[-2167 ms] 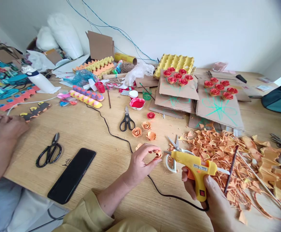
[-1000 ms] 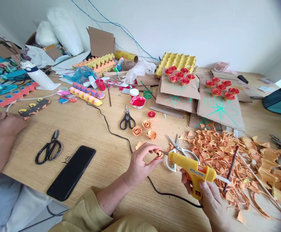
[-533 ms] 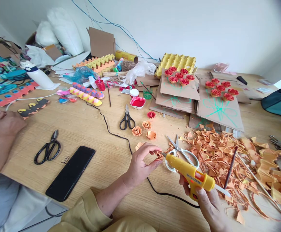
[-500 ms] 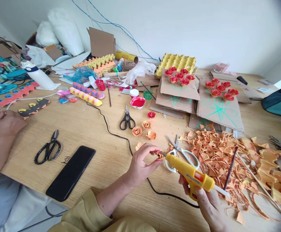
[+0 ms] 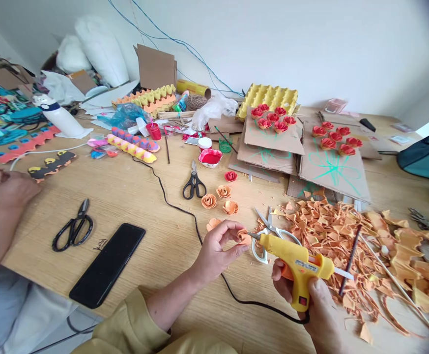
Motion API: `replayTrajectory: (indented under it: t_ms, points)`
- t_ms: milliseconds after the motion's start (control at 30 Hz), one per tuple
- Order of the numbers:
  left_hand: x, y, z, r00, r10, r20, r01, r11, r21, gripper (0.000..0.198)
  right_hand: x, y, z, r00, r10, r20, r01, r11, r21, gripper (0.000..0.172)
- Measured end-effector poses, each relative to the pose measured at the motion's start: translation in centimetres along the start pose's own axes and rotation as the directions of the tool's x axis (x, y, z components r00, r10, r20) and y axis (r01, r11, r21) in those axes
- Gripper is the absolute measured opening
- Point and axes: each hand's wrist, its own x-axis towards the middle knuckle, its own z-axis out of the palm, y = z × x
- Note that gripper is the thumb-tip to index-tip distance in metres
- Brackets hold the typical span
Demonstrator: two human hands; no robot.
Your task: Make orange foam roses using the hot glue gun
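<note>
Between thumb and fingers my left hand [image 5: 216,250] pinches a small orange egg-carton flower [image 5: 243,236]. My right hand [image 5: 319,305] is wrapped round the grip of a yellow glue gun [image 5: 291,255], a white glue stick poking out of its back. The gun's metal nozzle points left, right at the flower's edge; whether it touches I cannot tell. White-handled scissors [image 5: 261,246] lie partly behind the gun. Beyond my left hand rest several orange flowers [image 5: 209,200] and one red flower [image 5: 231,176].
Orange scraps [image 5: 328,236] are heaped at the right. Red flowers [image 5: 272,117] stand on cardboard [image 5: 334,172]. Black scissors [image 5: 194,186], a phone [image 5: 107,265] and a bowl of red paint [image 5: 210,157] lie about; the gun's black cord [image 5: 251,301] crosses the table. Another person's hands [image 5: 11,189] are at the left.
My right hand has turned the glue gun and shifted it slightly right, so its side and red switch now show. The flower in my left hand has tilted.
</note>
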Motion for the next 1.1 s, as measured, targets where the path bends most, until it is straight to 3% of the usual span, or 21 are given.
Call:
replayTrajectory:
  t_ms: [367, 667, 900, 1000, 1100]
  points:
    - [0.0, 0.3, -0.1, 0.997, -0.067, -0.025, 0.063, 0.987, -0.147, 0.049, -0.2, 0.0, -0.7, 0.995, 0.1, -0.024, -0.103, 0.983, -0.154, 0.062]
    - [0.0, -0.3, -0.1, 0.996, -0.093, 0.014, 0.094, 0.972, -0.213, 0.048, -0.7, 0.6, -1.5, 0.998, -0.058, 0.039, 0.067, 0.937, -0.343, 0.054]
    - [-0.1, -0.1, -0.1, 0.999, -0.023, 0.03, 0.024, 0.999, -0.036, 0.045, -0.4, 0.3, -0.8, 0.988, -0.107, -0.107, 0.102, 0.994, -0.048, 0.061]
    - [-0.1, 0.0, -0.1, 0.999, 0.023, 0.034, -0.023, 1.0, -0.002, 0.04, 0.4, -0.4, -0.1, 0.982, -0.152, -0.115, 0.165, 0.979, 0.119, 0.054]
    - [-0.2, 0.1, 0.0, 0.997, 0.06, 0.053, -0.061, 0.998, 0.018, 0.035, 1.0, -1.0, 0.5, 0.981, -0.121, -0.154, 0.155, 0.96, 0.233, 0.048]
